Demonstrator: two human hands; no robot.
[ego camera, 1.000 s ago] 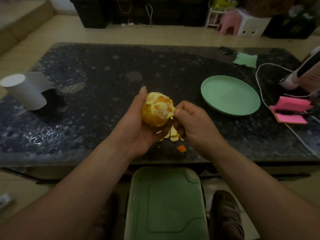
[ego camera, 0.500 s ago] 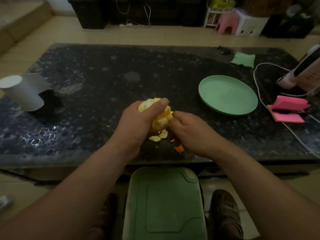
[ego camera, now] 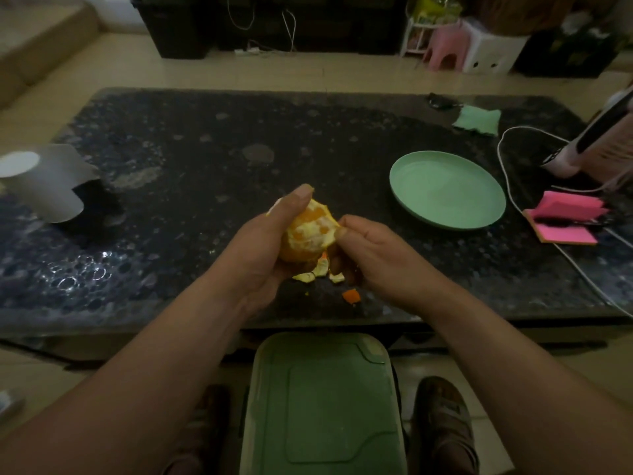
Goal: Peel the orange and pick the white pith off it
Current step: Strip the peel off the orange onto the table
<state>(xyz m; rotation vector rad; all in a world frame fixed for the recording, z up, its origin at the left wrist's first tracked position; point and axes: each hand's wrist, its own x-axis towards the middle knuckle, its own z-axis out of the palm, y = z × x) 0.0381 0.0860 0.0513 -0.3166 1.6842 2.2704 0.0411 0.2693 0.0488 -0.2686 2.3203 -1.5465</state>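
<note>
The dark table [ego camera: 191, 156] is our widest worry: its near edge runs right under our hands, so anything we drop could roll off toward the floor or onto the closed green container [ego camera: 325, 406] between our feet. The green plate [ego camera: 445, 193] sits well apart on the right and holds nothing, so juice and scraps are likely to mark the table instead. Our left hand [ego camera: 257, 252] holds the orange [ego camera: 305, 234] just above the table near that edge, fingers curled round its left side and underside, thumb up over the top. Squeezing harder to steady it could burst the bared segments. Our right hand [ego camera: 376, 255] pinches the orange's right rim between thumb and fingertip. We cannot tell whether it has peel or pith, and a sharp tug could tear the flesh or jerk the fruit loose. The upper part looks peeled but patched with pith, the lower part in skin. Peel scraps [ego camera: 318, 272] lie beneath, and one small orange bit [ego camera: 351, 295] nearer the edge could be brushed off by a wrist.
</note>
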